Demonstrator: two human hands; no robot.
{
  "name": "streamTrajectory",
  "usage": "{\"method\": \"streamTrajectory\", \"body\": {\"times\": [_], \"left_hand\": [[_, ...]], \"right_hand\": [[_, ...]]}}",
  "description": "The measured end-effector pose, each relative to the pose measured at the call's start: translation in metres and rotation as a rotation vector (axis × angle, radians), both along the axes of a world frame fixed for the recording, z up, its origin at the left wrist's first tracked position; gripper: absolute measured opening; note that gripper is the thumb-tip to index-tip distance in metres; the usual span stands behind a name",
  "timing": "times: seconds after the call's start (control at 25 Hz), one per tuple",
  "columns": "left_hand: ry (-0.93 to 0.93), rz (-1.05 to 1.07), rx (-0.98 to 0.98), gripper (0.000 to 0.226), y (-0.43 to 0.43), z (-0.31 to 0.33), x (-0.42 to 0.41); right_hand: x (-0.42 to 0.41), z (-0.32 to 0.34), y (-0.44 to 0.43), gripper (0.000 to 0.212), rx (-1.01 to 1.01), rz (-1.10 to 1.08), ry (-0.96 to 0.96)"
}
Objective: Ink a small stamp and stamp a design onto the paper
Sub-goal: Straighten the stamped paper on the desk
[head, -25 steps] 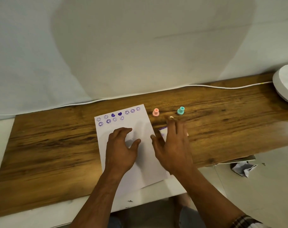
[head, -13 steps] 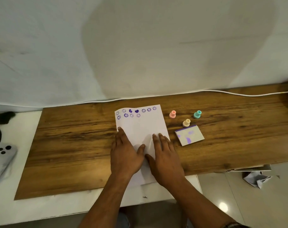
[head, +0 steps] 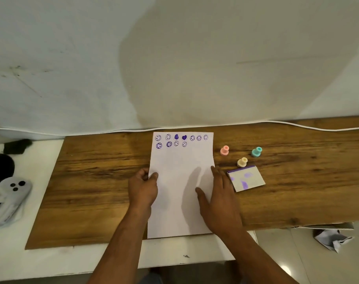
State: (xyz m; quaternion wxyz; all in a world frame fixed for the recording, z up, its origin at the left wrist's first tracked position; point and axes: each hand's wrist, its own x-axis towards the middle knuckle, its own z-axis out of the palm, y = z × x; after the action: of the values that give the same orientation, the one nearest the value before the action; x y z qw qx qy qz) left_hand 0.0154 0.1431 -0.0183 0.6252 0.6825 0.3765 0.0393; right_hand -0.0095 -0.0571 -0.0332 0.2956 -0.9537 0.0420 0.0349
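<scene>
A white sheet of paper (head: 180, 160) lies upright on the wooden board (head: 96, 181), with two rows of purple smiley and heart prints along its top. My left hand (head: 143, 187) pinches the paper's left edge. My right hand (head: 217, 193) rests flat on the right edge, fingers spread. Right of the paper stand three small stamps: pink (head: 224, 150), yellow (head: 242, 162) and teal (head: 256, 152). The ink pad (head: 246, 178), white with purple smears, lies just right of my right hand. Neither hand touches a stamp.
A white cable (head: 297, 125) runs along the board's back edge against the wall. A grey controller (head: 12, 193) and dark objects sit on the white surface at left. Crumpled paper (head: 332, 239) lies on the floor at lower right.
The paper has been straightened from tilted to upright. My hands moved apart from the sheet's middle to its left and right edges. The view shifted left.
</scene>
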Motion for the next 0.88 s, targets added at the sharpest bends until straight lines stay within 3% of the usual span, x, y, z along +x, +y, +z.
{"method": "streamTrajectory", "body": {"times": [0.16,0.28,0.36,0.88], "left_hand": [[0.007,0.018,-0.102,0.011,0.004,-0.006,0.008],[-0.027,0.044,-0.118,0.019,0.004,-0.008,0.01],[-0.024,0.052,-0.139,0.02,0.004,-0.009,0.011],[-0.052,0.048,-0.117,0.025,0.001,-0.002,0.009]], "right_hand": [[0.022,0.012,-0.009,0.056,0.334,-0.217,-0.009],[0.037,0.02,-0.025,0.027,0.513,-0.346,0.004],[0.041,0.022,-0.031,0.024,0.6,-0.389,0.026],[0.041,0.019,-0.028,0.014,0.664,-0.409,0.017]]}}
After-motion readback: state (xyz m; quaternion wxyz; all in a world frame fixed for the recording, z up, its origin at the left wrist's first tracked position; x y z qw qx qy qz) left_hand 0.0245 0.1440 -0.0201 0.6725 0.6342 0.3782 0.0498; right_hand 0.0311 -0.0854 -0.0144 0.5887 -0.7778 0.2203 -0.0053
